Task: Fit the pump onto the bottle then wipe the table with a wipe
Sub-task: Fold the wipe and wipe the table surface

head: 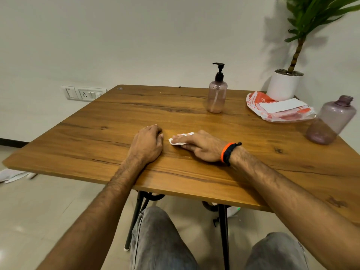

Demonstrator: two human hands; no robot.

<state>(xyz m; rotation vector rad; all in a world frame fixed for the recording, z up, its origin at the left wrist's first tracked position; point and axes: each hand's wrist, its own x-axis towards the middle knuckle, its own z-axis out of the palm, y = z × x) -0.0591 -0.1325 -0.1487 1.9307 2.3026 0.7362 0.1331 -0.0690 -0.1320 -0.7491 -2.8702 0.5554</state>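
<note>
A translucent pink bottle (216, 97) stands upright at the table's far middle, with a black pump (219, 72) fitted on its neck. My right hand (202, 146) lies flat on the wooden table (87, 137), pressing a small white wipe (175, 140) under its fingers near the table's centre. My left hand (149, 144) rests on the tabletop just left of the wipe, fingers curled, holding nothing. An orange and black band circles my right wrist.
A second pink bottle (331, 120) without a pump stands at the right edge. An orange and white wipes packet (278, 110) lies at the back right, in front of a white plant pot (284, 85). My knees are under the near edge.
</note>
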